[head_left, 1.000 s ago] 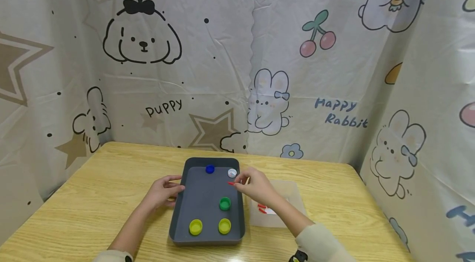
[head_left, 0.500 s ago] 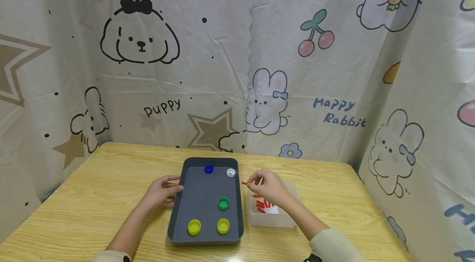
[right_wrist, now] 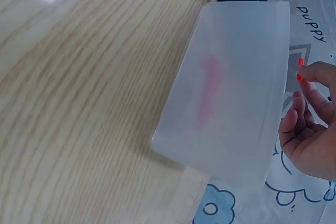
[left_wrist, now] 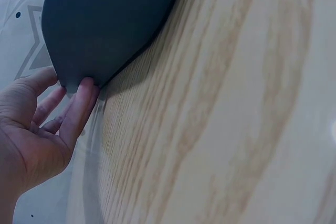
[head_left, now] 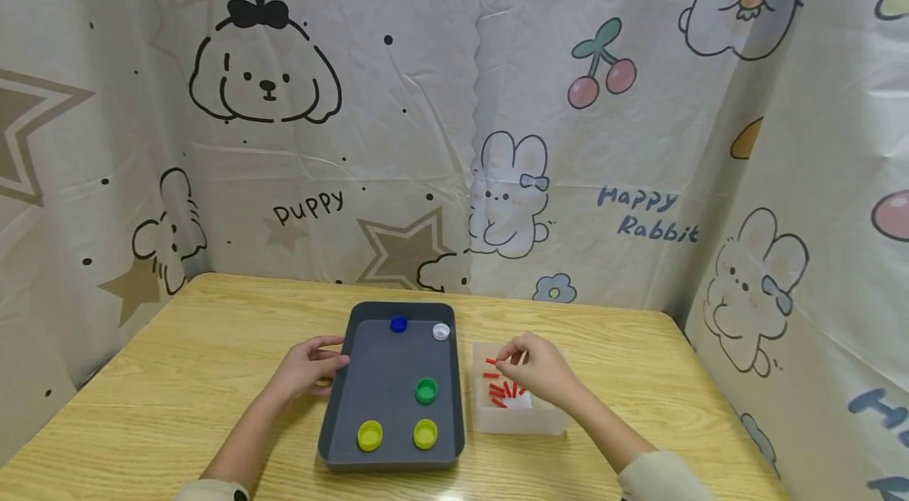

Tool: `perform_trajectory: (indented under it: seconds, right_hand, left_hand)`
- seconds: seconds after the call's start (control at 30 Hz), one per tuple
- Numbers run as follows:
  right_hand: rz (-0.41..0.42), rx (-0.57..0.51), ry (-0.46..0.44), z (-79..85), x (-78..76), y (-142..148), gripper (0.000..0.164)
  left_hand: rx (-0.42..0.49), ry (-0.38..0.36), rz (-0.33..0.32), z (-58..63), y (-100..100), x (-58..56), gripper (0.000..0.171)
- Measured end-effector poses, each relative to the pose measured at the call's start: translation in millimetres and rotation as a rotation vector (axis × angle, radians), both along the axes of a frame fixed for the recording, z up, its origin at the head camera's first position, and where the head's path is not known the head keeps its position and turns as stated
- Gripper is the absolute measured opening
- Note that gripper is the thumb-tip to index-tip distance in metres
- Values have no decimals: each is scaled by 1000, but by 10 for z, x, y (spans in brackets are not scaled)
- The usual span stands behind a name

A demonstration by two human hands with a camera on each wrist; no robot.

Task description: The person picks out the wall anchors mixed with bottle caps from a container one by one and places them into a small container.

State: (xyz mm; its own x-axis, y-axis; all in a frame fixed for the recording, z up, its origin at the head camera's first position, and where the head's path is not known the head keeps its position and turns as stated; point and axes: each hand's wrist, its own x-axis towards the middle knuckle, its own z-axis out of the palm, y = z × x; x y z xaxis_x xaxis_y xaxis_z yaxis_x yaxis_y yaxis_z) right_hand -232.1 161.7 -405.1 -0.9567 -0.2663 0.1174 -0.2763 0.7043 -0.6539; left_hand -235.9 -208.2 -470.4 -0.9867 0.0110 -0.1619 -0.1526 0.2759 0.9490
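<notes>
My right hand (head_left: 536, 373) pinches a small red stick (right_wrist: 300, 69) between thumb and fingertips, over a translucent plastic box (head_left: 521, 423). More red sticks (head_left: 498, 390) lie in the box beside something white. From the right wrist view they show only as a red blur through its wall. My left hand (head_left: 304, 368) touches the left side of a dark grey tray (head_left: 383, 375), its fingers loosely extended. In the left wrist view the fingertips (left_wrist: 85, 83) meet the tray's outer wall. Within the tray sit a blue cap (head_left: 399, 324), a white cap (head_left: 441, 332) and a green cap (head_left: 426, 390).
Two yellow caps (head_left: 369, 435) are at the tray's near end. The box stands just right of the tray on a wooden table (head_left: 234, 327). A patterned curtain (head_left: 398, 130) hangs behind the table and along its sides.
My right hand has moved right, from over the tray to over the box, with the red stick still pinched. The left hand stays at the tray's side.
</notes>
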Motion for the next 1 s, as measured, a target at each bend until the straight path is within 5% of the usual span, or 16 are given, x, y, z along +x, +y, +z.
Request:
perform_trajectory:
  seconds: [1.0]
  right_hand:
    - [-175, -32, -20, -53, 31, 550, 5]
  left_hand:
    - [-13, -11, -14, -1, 4, -25, 56]
